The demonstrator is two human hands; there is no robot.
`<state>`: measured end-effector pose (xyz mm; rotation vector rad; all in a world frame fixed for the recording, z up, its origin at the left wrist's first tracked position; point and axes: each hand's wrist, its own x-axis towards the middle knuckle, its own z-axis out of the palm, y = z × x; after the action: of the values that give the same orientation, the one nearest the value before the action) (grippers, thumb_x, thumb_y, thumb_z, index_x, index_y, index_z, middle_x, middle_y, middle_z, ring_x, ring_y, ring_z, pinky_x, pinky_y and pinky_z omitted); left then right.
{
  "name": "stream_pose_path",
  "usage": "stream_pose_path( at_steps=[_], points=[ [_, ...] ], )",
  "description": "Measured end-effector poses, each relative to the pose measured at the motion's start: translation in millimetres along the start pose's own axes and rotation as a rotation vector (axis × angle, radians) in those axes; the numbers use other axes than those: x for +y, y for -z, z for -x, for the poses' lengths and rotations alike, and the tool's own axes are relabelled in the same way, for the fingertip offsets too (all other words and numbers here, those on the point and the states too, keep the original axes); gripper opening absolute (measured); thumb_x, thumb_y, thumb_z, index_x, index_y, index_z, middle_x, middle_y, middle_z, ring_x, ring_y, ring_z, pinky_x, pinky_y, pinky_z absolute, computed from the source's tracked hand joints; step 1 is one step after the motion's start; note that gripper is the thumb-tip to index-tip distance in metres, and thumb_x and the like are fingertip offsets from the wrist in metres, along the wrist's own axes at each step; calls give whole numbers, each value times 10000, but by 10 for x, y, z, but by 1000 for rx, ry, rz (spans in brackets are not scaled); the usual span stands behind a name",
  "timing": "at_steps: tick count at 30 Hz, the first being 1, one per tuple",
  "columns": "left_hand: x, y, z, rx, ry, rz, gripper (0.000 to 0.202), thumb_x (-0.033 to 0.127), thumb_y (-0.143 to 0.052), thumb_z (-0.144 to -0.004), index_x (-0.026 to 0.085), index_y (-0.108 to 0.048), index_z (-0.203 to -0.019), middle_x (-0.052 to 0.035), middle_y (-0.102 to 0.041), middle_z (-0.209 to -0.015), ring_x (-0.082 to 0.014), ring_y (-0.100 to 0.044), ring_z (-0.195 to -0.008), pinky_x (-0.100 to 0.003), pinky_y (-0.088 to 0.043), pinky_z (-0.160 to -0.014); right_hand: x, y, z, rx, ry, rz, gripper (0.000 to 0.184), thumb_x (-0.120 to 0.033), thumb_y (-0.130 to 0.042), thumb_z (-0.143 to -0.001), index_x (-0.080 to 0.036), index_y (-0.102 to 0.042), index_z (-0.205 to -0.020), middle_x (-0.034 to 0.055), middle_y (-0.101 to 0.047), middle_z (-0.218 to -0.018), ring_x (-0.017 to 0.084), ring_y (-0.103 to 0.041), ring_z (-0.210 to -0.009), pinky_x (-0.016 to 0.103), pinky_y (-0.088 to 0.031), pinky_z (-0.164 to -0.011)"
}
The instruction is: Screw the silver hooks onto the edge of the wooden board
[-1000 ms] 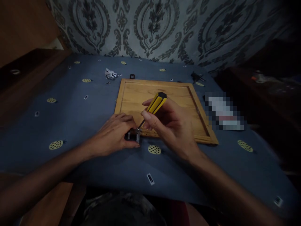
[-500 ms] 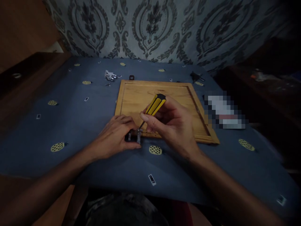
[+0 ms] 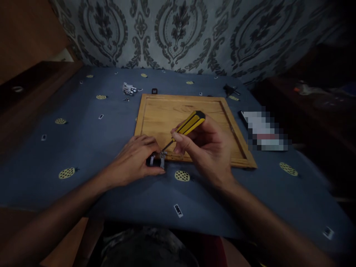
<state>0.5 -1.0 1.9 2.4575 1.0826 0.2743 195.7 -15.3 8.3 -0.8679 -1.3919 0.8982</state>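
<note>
My right hand (image 3: 208, 148) grips a screwdriver (image 3: 190, 124) with a yellow and black handle. Its shaft slants down to the left, and the tip meets a metal hinge (image 3: 162, 160) at the near edge of a framed wooden panel (image 3: 158, 115). With thumb and fingers, my left hand (image 3: 136, 159) holds that hinge against the panel's near-left edge. Whether a screw sits under the tip is too small to make out. Small dark holes show along the panel's near edge, right of the hinge.
Beyond the panel lie more metal hinges (image 3: 129, 88), small screws (image 3: 126, 99), a dark square piece (image 3: 154, 91) and a black object (image 3: 230, 90). A blurred-out flat item (image 3: 264, 131) rests to the right. A blue patterned cloth (image 3: 91, 148) covers the table.
The screwdriver handle has tipped further right and lower, with my right hand shifting slightly right. My left hand stays on the hinge. The whole view has drifted a little.
</note>
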Motion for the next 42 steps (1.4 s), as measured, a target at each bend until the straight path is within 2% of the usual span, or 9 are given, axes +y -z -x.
stream_pose_path(
  at_steps=[4,10,25,32,39,42],
  points=[
    [-21,-22,2,27,-14,-7,318,384,-881,-815,195,-675,-967,-30,-673,-1021,-280,-628,-1044,-430,-469,-955,-30,-1,22,109,15,15,308,-411,-870,-827,-223,-626,-819,-49,-666,-732,77,-587,-483,231,-518,-443],
    [-33,-38,10,36,-17,-3,308,369,-875,-823,196,-672,-977,-29,-677,-1024,-279,-625,-1060,-421,-468,-945,-11,16,49,43,13,50,296,-359,-879,-827,-234,-613,-794,-61,-639,-656,93,-599,-488,239,-504,-447],
    [-24,-23,11,30,-12,6,292,366,-864,-835,200,-683,-993,-35,-690,-1039,-287,-634,-1083,-440,-480,-970,34,19,57,23,-28,35,309,-372,-879,-823,-242,-599,-812,-62,-640,-661,97,-608,-502,251,-528,-483],
    [-18,-29,6,12,-3,0,314,359,-878,-825,198,-704,-1030,-69,-714,-1184,-318,-632,-1176,-483,-479,-1024,-26,13,44,-52,-54,0,293,-370,-871,-831,-233,-612,-818,-55,-614,-716,93,-607,-529,254,-502,-504],
    [-44,-48,8,46,-27,-19,349,397,-885,-814,187,-708,-1029,-86,-719,-1185,-334,-647,-1170,-487,-500,-997,-59,29,6,-139,-51,54,270,-473,-774,-915,-220,-690,-958,-32,-660,-778,98,-644,-600,246,-553,-590],
    [-59,-55,15,52,-40,-12,329,408,-876,-825,190,-710,-1007,-80,-721,-1170,-329,-651,-1170,-478,-502,-991,-74,49,-52,-201,-38,111,296,-494,-741,-935,-203,-687,-927,-22,-653,-758,108,-633,-621,247,-531,-578]
  ],
)
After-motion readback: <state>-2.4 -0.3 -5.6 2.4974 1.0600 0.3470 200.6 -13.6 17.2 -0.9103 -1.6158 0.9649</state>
